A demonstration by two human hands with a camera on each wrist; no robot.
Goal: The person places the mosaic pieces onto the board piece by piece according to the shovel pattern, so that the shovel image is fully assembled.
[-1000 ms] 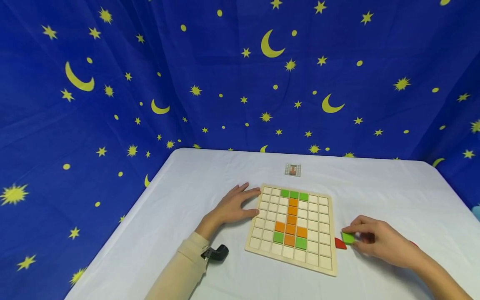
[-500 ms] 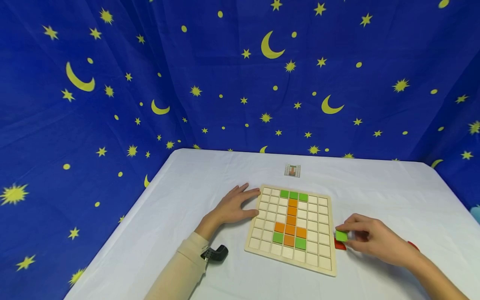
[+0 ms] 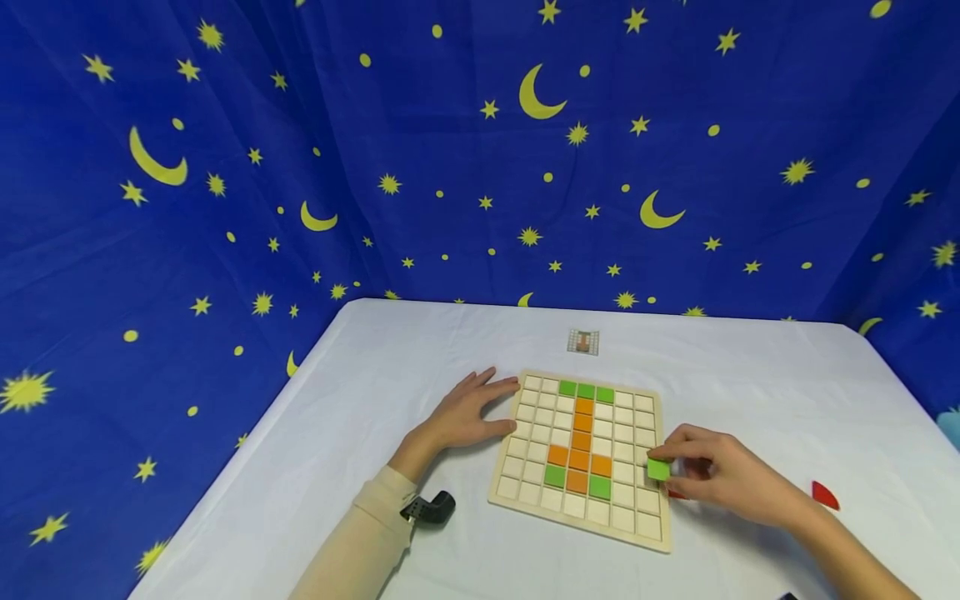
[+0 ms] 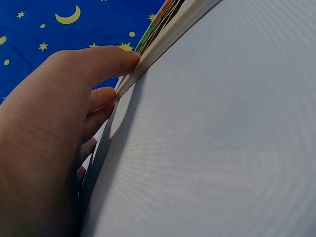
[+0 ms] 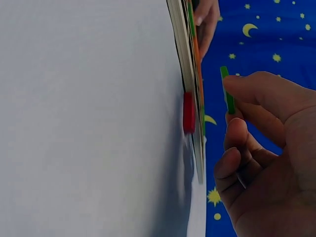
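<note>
A wooden grid board (image 3: 585,517) lies on the white table, with orange tiles (image 3: 582,441) in a column and a short row, and green tiles (image 3: 586,391) at the column's top and near its bottom. My left hand (image 3: 468,410) touches the board's left edge with spread, mostly straight fingers; the left wrist view shows thumb and fingertips at the rim. Between thumb and fingers my right hand (image 3: 723,471) pinches a green square tile (image 3: 658,470) over the board's right edge. In the right wrist view that green tile (image 5: 227,90) is held apart from the board.
A red piece (image 3: 677,495) lies by the board's right edge, partly hidden under my right hand. Another red quarter-round piece (image 3: 825,495) lies farther right. Behind the board is a small pattern card (image 3: 582,342). A blue star-print curtain (image 3: 450,150) surrounds the table.
My right hand has moved left with the green tile, from beside the board to over its right edge. The right-hand red piece has come into fuller view. The left hand stays put.
</note>
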